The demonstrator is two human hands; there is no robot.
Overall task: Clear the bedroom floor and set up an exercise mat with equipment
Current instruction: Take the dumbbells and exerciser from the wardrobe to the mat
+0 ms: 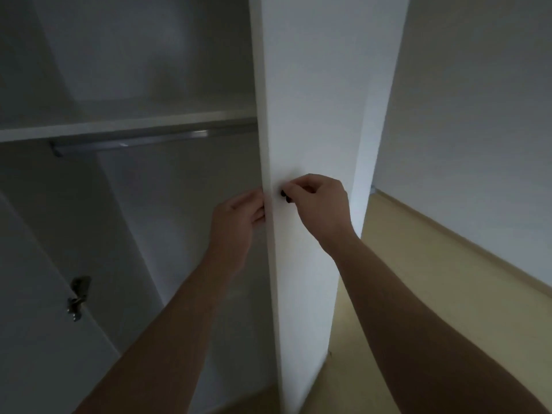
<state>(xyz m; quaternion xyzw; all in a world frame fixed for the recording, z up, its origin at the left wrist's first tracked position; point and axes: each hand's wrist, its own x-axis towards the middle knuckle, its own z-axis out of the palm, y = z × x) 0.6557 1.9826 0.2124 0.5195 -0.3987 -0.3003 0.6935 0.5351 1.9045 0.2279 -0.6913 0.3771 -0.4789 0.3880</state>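
While ajar, wardrobe door (310,115) between 2 hands: left hand (236,216) gripping edge, right hand (319,201) pinching knob (285,196).

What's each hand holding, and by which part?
The right hand pinches the small black knob on the white wardrobe door. The left hand grips that door's free edge, level with the knob.

Wardrobe door (307,115) open; shelf (119,127) above metal rail (134,142).
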